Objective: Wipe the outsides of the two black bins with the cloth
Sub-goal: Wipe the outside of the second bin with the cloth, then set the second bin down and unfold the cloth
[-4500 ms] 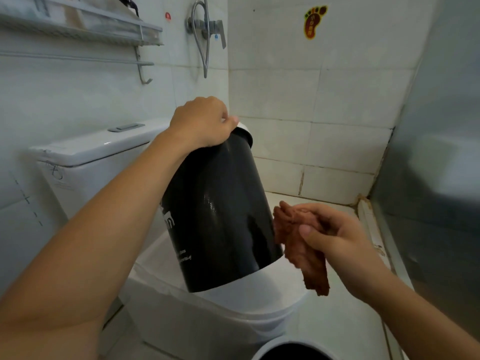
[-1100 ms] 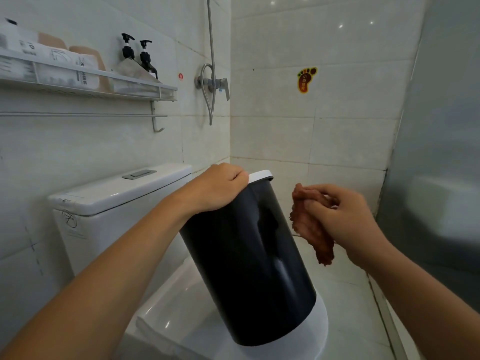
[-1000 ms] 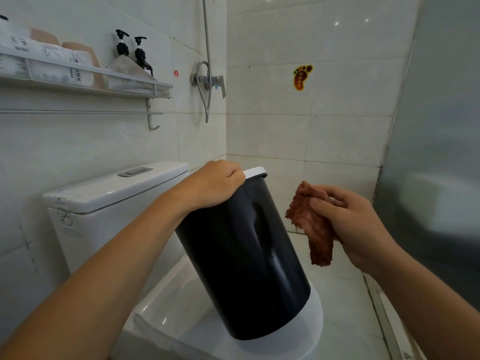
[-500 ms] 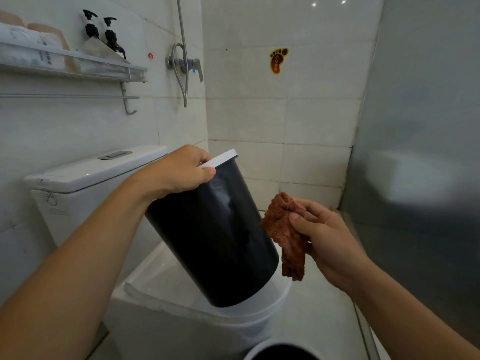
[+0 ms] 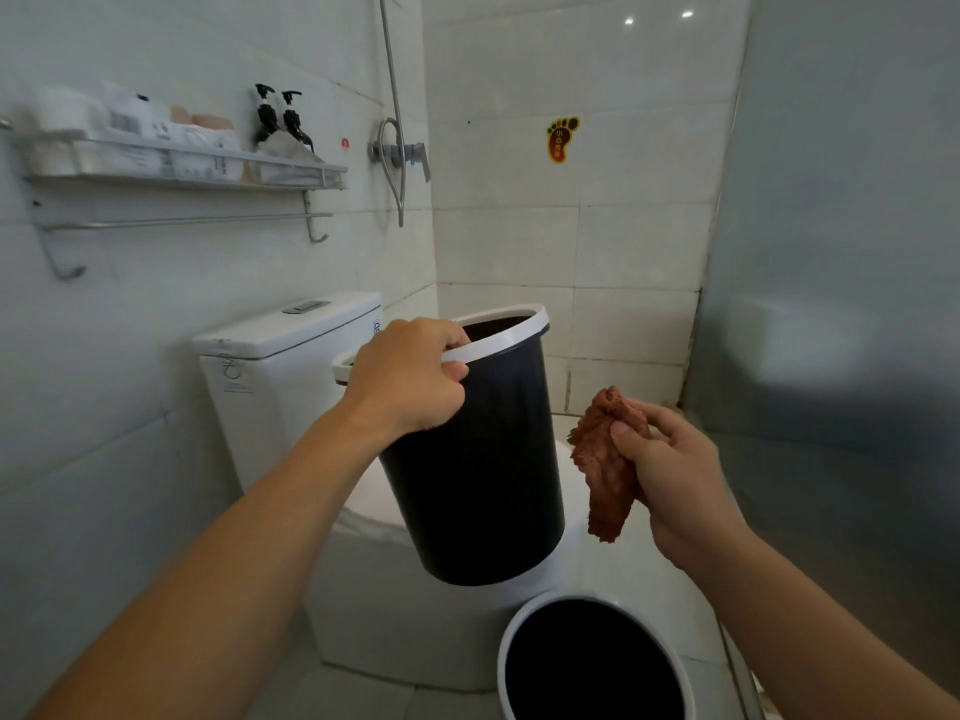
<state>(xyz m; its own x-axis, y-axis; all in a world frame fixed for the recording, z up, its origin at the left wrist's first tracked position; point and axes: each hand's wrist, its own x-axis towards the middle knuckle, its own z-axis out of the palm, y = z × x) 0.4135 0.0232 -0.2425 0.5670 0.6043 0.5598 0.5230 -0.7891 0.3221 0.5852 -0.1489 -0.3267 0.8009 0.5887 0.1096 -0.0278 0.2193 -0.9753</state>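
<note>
My left hand (image 5: 410, 379) grips the white rim of one black bin (image 5: 483, 459), held over the toilet (image 5: 291, 376). My right hand (image 5: 670, 475) pinches the cloth (image 5: 602, 470) just beside it, not touching. The second bin (image 5: 592, 662) stands below.

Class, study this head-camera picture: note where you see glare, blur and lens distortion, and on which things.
Head view: two small bright ceiling-light reflections sit high on the back wall tiles; the items on the wall shelf are smeared and soft; the shower hose and tile lines bow from the wide lens; the held black bin looks matte, without highlights.
</note>
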